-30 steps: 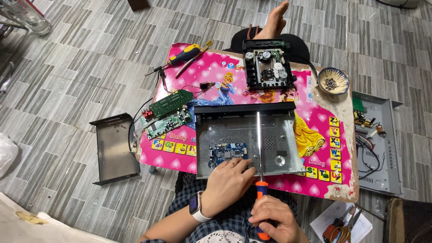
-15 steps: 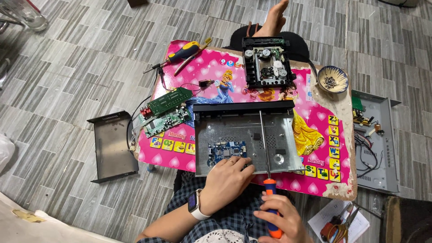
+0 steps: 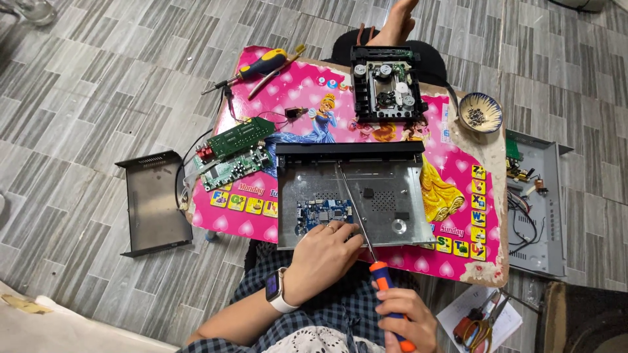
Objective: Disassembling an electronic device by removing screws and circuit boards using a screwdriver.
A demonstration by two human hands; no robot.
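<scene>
The right hand (image 3: 399, 314) grips a long screwdriver (image 3: 366, 242); the left hand (image 3: 324, 252) lies loosely open, fingertips touching the blue circuit board (image 3: 320, 212) in the near metal chassis (image 3: 386, 196).

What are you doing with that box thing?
A person sits at a small pink table with an opened metal case on it. The left hand rests on the small blue circuit board inside. The right hand holds a long screwdriver whose tip reaches into the case. Green boards and a bowl of screws sit nearby.
</scene>
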